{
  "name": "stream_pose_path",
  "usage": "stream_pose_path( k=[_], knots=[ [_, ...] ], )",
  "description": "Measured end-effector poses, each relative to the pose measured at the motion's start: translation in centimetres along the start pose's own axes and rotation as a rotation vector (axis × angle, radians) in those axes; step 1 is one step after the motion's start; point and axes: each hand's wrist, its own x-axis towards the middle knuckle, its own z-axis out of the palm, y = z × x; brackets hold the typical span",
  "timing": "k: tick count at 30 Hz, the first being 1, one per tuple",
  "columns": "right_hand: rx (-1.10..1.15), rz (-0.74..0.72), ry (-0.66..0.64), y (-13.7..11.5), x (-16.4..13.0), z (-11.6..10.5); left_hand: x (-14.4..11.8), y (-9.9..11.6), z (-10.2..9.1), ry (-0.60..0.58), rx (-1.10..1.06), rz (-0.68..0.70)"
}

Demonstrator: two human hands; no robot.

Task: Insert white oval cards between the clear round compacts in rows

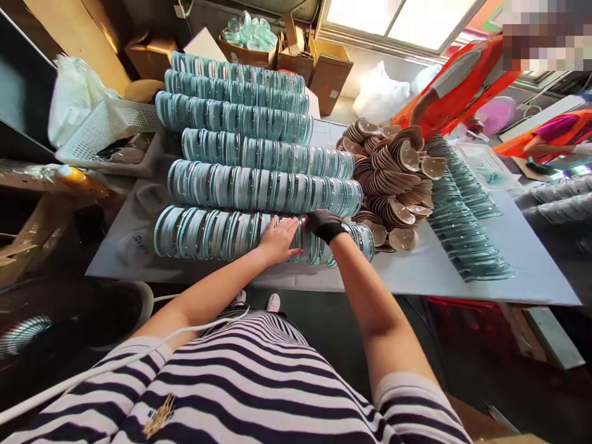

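Several long rows of pale blue glass discs lie on edge on a white table [509, 271]. My left hand [279, 239], bare, rests with fingers spread on the nearest row [208, 233]. My right hand [325, 224], in a black glove, presses on the same row just to the right, fingers curled over the discs. Whether either hand grips a disc is unclear. A heap of brown shell-shaped pieces [393, 179] sits right of the rows.
Flat fanned rows of clear discs [467, 234] lie at the table's right. A white basket [104, 129] and cardboard boxes [328, 68] stand behind. People in orange clothing [457, 80] work at the far right. A dark tub [106, 314] is lower left.
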Motion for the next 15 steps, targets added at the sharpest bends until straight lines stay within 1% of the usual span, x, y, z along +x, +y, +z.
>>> stream_pose_path(
  k=[2, 4, 5, 7, 8, 10, 11, 13, 15],
  knots=[
    [-0.009, -0.069, -0.074, -0.6, 2.6, -1.5, 0.0, -0.1, 0.2, -0.009, 0.016, 0.003],
    [-0.024, -0.135, -0.092, -1.2, 3.5, -1.9, -0.2, -0.3, 0.2, -0.016, 0.034, 0.002],
    [-0.03, -0.161, -0.079, -1.3, 3.2, -1.8, -0.2, -0.4, 0.1, -0.018, 0.039, -0.003],
    [-0.03, -0.195, -0.018, -1.3, 1.3, -0.8, -0.3, -0.5, 0.0, -0.009, 0.039, -0.013],
    [-0.029, -0.198, 0.015, -1.3, -0.2, 0.3, -0.4, -0.5, 0.0, -0.001, 0.038, -0.015],
    [0.005, -0.173, 0.08, -1.4, -3.6, 3.4, -0.4, -0.4, 0.0, 0.018, 0.035, -0.009],
    [0.031, -0.146, 0.099, -1.5, -5.2, 5.4, -0.4, -0.4, 0.1, 0.026, 0.035, -0.004],
    [0.166, -0.083, 0.136, -2.2, -7.6, 9.8, -0.4, -0.3, 0.3, 0.036, 0.033, 0.004],
    [0.266, -0.024, 0.124, -3.3, -8.5, 13.9, -0.4, -0.3, 0.4, 0.042, 0.029, 0.005]
  ],
)
